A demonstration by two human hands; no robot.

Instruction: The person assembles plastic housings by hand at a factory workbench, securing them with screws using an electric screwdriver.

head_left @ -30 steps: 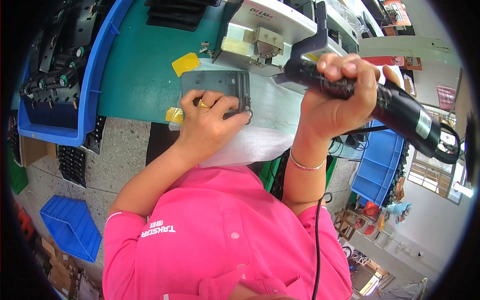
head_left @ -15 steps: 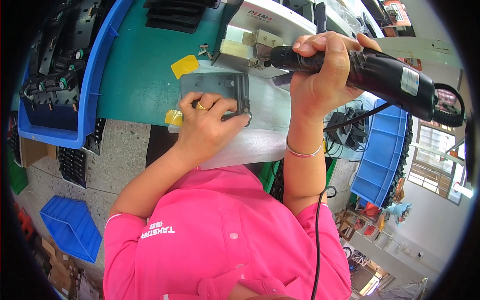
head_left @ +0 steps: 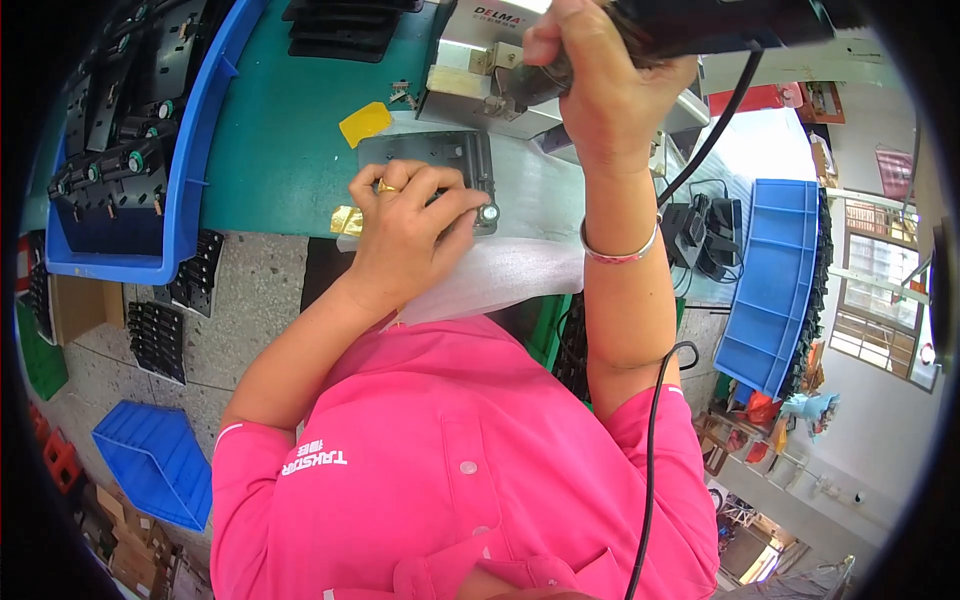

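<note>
My left hand (head_left: 408, 232) rests over a flat black plastic casing (head_left: 425, 150) on the bench, fingers bent and pressed on it. Beside my left fingertips, at the casing's right corner, sits a small round silver-topped part (head_left: 488, 213). My right hand (head_left: 610, 105) is wrapped round a black corded electric screwdriver (head_left: 730, 30), raised at the top of the view. The screwdriver's front end points left at the metal block of a pale box-shaped screw feeder (head_left: 463, 108); its tip is hard to make out there. A translucent foam sheet (head_left: 515, 272) lies under the casing and hangs over the bench edge.
Yellow film pieces (head_left: 365, 124) and small metal parts (head_left: 402, 94) lie near the casing. Black panels (head_left: 340, 35) are stacked at the back. A blue crate (head_left: 175, 215) of black assemblies stands left, a blue tray (head_left: 765, 290) right. The screwdriver's cord (head_left: 715, 130) hangs past my right arm.
My right hand and the screwdriver have moved farther up, with the front end still by the feeder. My left fingers have shifted slightly, and the round silver-topped part now shows beside them.
</note>
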